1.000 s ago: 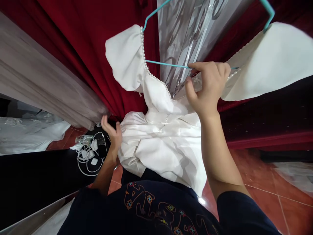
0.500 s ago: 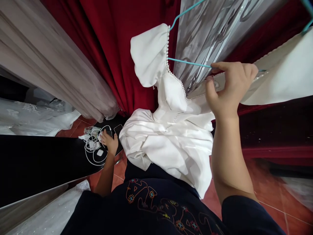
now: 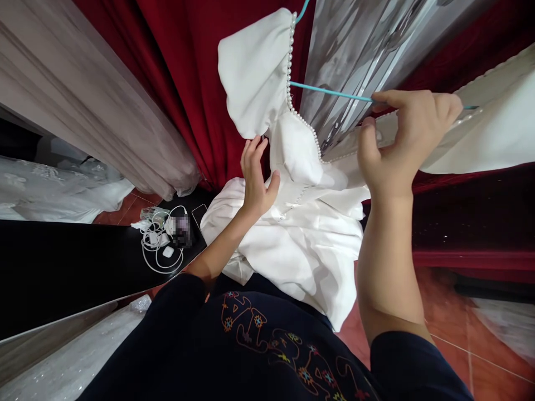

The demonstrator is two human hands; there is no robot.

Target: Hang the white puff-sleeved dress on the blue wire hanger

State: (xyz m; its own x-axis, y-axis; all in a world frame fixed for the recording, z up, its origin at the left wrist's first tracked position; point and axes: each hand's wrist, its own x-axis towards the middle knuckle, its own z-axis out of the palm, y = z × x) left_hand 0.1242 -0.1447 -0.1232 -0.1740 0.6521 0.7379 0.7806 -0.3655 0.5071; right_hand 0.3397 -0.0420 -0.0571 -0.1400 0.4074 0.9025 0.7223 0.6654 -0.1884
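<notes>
A white dress (image 3: pixel 292 150) with puffed sleeves and pearl beads along its neckline hangs on a thin teal hanger (image 3: pixel 330 92). My right hand (image 3: pixel 409 139) grips the hanger's lower bar, thumb and fingers bent around it above the bodice. At the left side of the bodice is my left hand (image 3: pixel 257 181), open, with fingers apart and pointing up. Its fingertips reach the lower edge of the left sleeve (image 3: pixel 257 78); whether they touch it I cannot tell. The skirt (image 3: pixel 292 245) is bunched in folds in front of my body.
On a black table (image 3: pixel 83 267) to the left lie coiled white cables (image 3: pixel 161 256), a small white case (image 3: pixel 168 252) and a phone-like object with a white edge (image 3: pixel 199 213). Red curtains (image 3: pixel 188 72) hang behind. More white garments (image 3: pixel 54 186) are at the far left.
My left hand has left the cables on the table and risen rightward to the dress's side. My right hand has shifted slightly up and right with the hanger and dress top.
</notes>
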